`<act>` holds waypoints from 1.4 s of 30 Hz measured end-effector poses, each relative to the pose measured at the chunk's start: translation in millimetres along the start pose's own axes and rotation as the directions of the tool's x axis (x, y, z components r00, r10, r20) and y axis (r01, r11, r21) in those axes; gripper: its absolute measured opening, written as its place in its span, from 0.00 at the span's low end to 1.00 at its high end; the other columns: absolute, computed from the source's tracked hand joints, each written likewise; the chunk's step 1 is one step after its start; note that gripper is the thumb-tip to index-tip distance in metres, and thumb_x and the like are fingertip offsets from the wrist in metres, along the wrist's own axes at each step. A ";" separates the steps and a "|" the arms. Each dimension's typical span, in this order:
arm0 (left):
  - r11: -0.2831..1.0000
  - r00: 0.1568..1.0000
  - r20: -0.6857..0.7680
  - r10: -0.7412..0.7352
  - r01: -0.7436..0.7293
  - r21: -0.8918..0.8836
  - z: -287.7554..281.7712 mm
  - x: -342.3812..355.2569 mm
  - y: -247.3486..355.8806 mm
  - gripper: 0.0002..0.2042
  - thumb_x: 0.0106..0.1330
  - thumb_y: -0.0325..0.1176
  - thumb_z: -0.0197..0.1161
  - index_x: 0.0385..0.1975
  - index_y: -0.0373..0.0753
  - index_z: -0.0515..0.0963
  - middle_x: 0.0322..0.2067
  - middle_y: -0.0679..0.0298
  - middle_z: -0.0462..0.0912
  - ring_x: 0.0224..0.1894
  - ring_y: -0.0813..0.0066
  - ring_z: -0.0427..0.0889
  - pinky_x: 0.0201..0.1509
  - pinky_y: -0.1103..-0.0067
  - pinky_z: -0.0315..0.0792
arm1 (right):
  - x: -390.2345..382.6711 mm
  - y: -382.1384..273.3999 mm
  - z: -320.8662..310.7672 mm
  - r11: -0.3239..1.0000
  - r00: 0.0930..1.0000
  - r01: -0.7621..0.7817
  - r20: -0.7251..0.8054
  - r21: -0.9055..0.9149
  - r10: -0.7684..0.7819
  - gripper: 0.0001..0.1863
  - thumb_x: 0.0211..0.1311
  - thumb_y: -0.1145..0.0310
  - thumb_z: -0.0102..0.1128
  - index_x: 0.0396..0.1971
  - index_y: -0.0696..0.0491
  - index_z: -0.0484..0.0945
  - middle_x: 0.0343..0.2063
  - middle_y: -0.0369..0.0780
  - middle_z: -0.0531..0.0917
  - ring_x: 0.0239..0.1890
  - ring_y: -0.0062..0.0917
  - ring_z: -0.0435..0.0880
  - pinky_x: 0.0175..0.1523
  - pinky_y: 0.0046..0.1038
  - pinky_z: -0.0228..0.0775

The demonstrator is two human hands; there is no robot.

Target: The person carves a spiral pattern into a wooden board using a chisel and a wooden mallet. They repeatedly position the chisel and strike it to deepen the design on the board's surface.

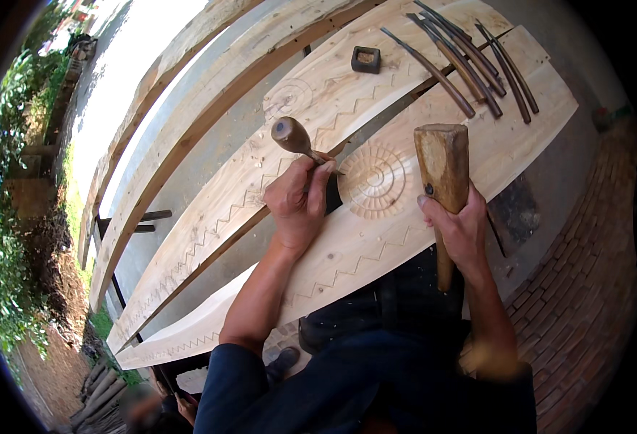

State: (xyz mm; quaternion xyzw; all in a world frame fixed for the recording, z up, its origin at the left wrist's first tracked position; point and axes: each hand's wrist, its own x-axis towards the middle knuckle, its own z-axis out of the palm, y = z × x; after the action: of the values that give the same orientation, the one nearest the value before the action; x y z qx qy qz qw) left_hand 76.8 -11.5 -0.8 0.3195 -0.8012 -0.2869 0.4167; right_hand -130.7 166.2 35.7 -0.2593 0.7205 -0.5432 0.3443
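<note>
My left hand is closed around a carving gouge, its rounded wooden handle pointing up and to the left. The gouge's tip is down at the left edge of a round carved rosette with concentric rings and radiating cuts. That rosette is on the nearer pale wooden plank, which also bears a zigzag line along its near edge. In my right hand is a wooden mallet, gripped by its handle with the head up, right of the rosette and apart from the gouge.
Several more gouges lie across the planks at the far right. A small dark square box sits on the farther carved plank. Beyond are two curved beams. Brick paving lies right; another person's hand shows lower left.
</note>
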 end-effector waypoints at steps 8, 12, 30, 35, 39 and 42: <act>0.960 0.974 0.054 0.220 -0.226 0.164 0.1 3.7 4.3 0.04 0.69 0.20 0.74 0.36 0.34 0.84 0.32 0.58 0.92 0.26 0.67 0.88 0.32 0.77 0.81 | -0.5 -1.1 -1.0 1.000 1.000 -0.005 0.015 -0.022 0.005 0.21 0.60 0.69 0.79 0.50 0.62 0.83 0.37 0.40 0.89 0.39 0.24 0.88 0.49 0.31 0.81; 0.963 0.971 0.056 0.233 -0.238 0.127 1.7 5.8 4.4 0.05 0.69 0.20 0.75 0.37 0.33 0.84 0.32 0.57 0.92 0.27 0.66 0.89 0.33 0.75 0.82 | 1.0 -13.8 2.2 0.976 0.981 0.192 0.003 -0.107 -0.193 0.23 0.58 0.69 0.79 0.52 0.62 0.83 0.41 0.45 0.92 0.44 0.28 0.91 0.53 0.34 0.83; 0.963 0.963 0.096 0.253 -0.260 0.076 0.3 7.1 4.2 0.14 0.63 0.17 0.74 0.47 0.36 0.86 0.29 0.56 0.86 0.28 0.56 0.88 0.32 0.67 0.82 | 22.1 -132.2 3.9 0.630 0.616 0.734 -0.141 -0.253 -0.775 0.24 0.60 0.79 0.78 0.57 0.62 0.84 0.41 0.44 0.90 0.39 0.31 0.90 0.52 0.34 0.83; 0.959 0.955 0.104 0.276 -0.282 0.041 -1.4 4.6 9.9 0.17 0.62 0.16 0.73 0.51 0.36 0.85 0.32 0.55 0.89 0.31 0.56 0.90 0.34 0.68 0.83 | 33.7 -139.3 -2.4 0.208 0.477 0.725 0.260 -0.657 -0.839 0.38 0.49 0.90 0.72 0.65 0.52 0.85 0.45 0.42 0.90 0.46 0.35 0.92 0.50 0.34 0.83; 0.974 0.968 0.123 0.219 -0.225 0.040 2.0 11.0 8.3 0.16 0.63 0.17 0.74 0.50 0.36 0.85 0.33 0.56 0.90 0.32 0.57 0.90 0.35 0.67 0.83 | 17.9 -137.5 -4.8 0.708 0.672 0.670 -0.223 -0.226 -0.707 0.25 0.62 0.84 0.74 0.61 0.64 0.82 0.49 0.42 0.91 0.51 0.25 0.90 0.56 0.31 0.84; 0.956 0.954 0.109 0.278 -0.286 0.069 3.2 5.4 1.3 0.15 0.64 0.18 0.74 0.50 0.36 0.85 0.34 0.56 0.90 0.31 0.57 0.90 0.35 0.67 0.83 | 29.9 -110.0 1.5 0.188 0.565 0.634 0.284 -0.751 -0.775 0.47 0.45 0.91 0.70 0.72 0.48 0.81 0.48 0.42 0.88 0.47 0.40 0.90 0.52 0.39 0.82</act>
State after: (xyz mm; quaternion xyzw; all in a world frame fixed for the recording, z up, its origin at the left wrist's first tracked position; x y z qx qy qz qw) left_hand 71.3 -14.1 1.2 0.2045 -0.8695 -0.2058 0.3997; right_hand -148.3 112.6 134.7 -0.6385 0.7006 -0.2769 -0.1575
